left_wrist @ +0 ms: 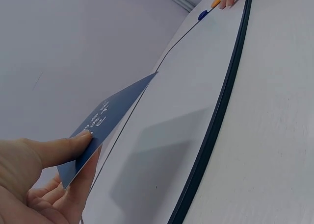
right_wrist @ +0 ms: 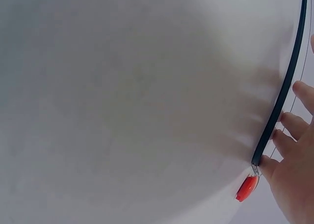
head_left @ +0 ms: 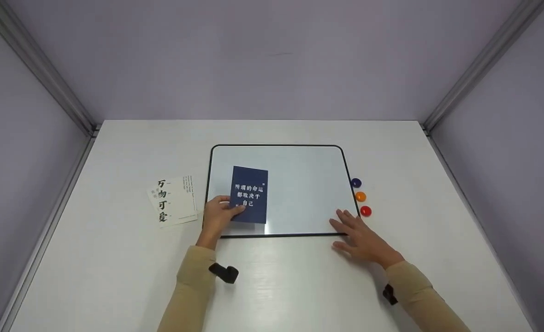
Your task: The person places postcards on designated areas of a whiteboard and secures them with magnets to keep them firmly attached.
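A dark blue card (head_left: 254,177) with white lettering is pinched at its lower left by my left hand (head_left: 219,214), thumb on the printed face and fingers behind. In the left wrist view the card (left_wrist: 115,113) tilts above the whiteboard (left_wrist: 196,67) and casts a shadow on it. The black-rimmed whiteboard (head_left: 306,184) lies flat on the table. At its lower right corner my right hand (head_left: 362,237) rests with fingers spread, gripping nothing; the right wrist view shows its fingertips (right_wrist: 288,118) right at the black edge.
Left of the board, pale cards (head_left: 177,203) with black lettering overlap on the white table (head_left: 129,147). Along the board's right edge sit a blue magnet (head_left: 356,183), an orange magnet (head_left: 360,197) and a red magnet (head_left: 366,211). Grey walls (head_left: 272,69) enclose the table's back and sides.
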A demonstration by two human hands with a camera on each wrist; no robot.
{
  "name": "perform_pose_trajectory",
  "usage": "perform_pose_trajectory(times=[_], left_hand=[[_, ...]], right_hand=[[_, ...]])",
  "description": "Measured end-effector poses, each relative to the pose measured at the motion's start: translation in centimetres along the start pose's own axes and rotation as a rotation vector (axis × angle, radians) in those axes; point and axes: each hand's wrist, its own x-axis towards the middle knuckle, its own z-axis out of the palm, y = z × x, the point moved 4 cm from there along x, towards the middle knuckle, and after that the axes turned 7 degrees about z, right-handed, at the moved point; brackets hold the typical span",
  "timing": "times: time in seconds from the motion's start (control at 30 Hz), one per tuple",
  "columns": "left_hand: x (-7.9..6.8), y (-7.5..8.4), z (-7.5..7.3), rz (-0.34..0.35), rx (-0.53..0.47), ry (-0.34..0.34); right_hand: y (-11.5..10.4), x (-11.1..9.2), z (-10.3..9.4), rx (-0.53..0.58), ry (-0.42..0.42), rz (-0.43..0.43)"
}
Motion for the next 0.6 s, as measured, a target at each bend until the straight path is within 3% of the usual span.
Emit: perform_pose_trajectory(times=[0.33,0.6], left_hand=[[0.1,0.3,0.8,0.015,-0.049,-0.005],[0.1,0.4,1.9,0.043,-0.013,-0.027]], right_hand=[[0.0,0.2,0.0,0.004,-0.026,0.031],[0.0,0.1,0.0,0.014,-0.018,0.030]])
